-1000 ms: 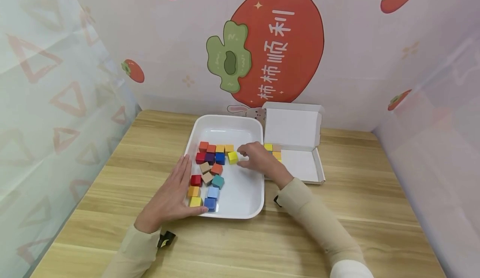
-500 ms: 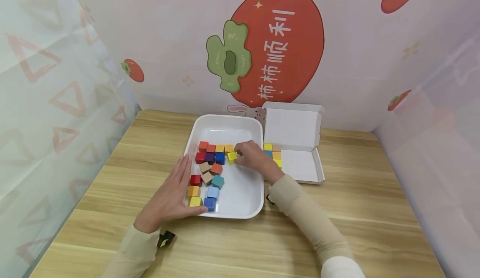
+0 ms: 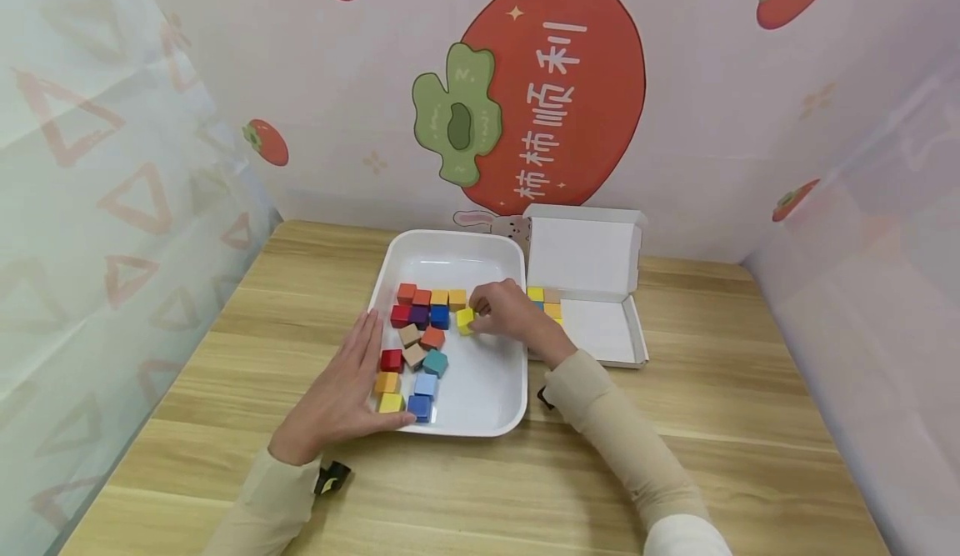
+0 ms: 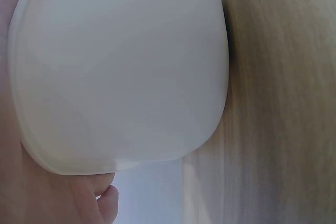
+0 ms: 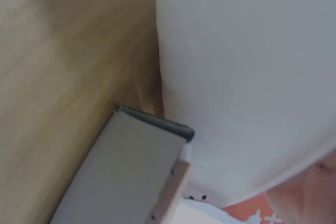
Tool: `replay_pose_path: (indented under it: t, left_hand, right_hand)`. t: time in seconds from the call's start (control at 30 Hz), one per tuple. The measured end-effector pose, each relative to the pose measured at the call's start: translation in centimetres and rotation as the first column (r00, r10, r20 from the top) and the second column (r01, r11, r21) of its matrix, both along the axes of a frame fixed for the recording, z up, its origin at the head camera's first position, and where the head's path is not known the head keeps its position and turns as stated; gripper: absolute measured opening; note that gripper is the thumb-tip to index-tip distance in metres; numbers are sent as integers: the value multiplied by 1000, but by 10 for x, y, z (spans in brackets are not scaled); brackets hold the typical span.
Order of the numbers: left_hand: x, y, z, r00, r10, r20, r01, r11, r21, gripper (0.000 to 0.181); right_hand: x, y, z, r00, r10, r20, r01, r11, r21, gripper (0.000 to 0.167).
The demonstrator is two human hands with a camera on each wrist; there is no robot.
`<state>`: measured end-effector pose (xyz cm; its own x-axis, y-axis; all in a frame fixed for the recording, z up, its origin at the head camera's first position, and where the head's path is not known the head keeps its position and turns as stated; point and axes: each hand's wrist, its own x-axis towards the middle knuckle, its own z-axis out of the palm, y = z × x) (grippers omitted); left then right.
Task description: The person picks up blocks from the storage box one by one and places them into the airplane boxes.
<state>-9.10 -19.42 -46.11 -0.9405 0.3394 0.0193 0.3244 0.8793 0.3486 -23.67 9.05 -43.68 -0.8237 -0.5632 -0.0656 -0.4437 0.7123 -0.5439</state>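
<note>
My right hand (image 3: 508, 313) reaches over the right rim of the white tray (image 3: 480, 389) and pinches a yellow cube (image 3: 465, 321) between thumb and fingers. My left hand (image 3: 337, 393) lies against the tray's near left corner, fingers straight along the left rim and thumb across the front rim. To the left of the pinched block are several coloured cubes, among them a dark blue cube (image 3: 439, 317), an orange-red cube (image 3: 432, 338) and a teal cube (image 3: 435, 363). The left wrist view shows the tray's outer wall (image 4: 121, 77); the pinched cube is out of sight in both wrist views.
A white cardboard box (image 3: 600, 331) with its lid (image 3: 585, 254) raised stands right of the tray. Several cubes, including a yellow cube (image 3: 536, 294), sit at its left side, partly behind my right hand. The wooden table (image 3: 465, 498) meets a printed backdrop behind.
My right hand came leftward to the yellow cube and now pinches it. The cube has shifted slightly toward the front of the tray. The left hand stays where it was.
</note>
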Motion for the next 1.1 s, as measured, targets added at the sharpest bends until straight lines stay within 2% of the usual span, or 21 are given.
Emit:
replay_pose_path:
  t: [0.23,0.43,0.6,0.8,1.1]
  left_hand:
    - [0,0,1,1000,1,-3,-1,1000,-7,141]
    - [1,1,1,1000,-3,-6,3,1000,4,140]
    - [1,0,0,1000,-5,-13,6,1000,11,140]
    - [0,-2,-1,1000,-8,-23,8,1000,2,139]
    - [0,-2,-3,1000,-10,-17,10,1000,2,140]
  right_hand:
    - [4,14,14,999,30,-17,-31,998,-60,29]
    - [15,34,37,1000,13,-12,-15,995,-100,30]
    - [25,55,50,999,4,-46,-10,990,-140,29]
    - [34,86,53,996,-23,-81,8,983,-182,28]
    - [46,126,47,990,-118,-72,107,984,-141,32]
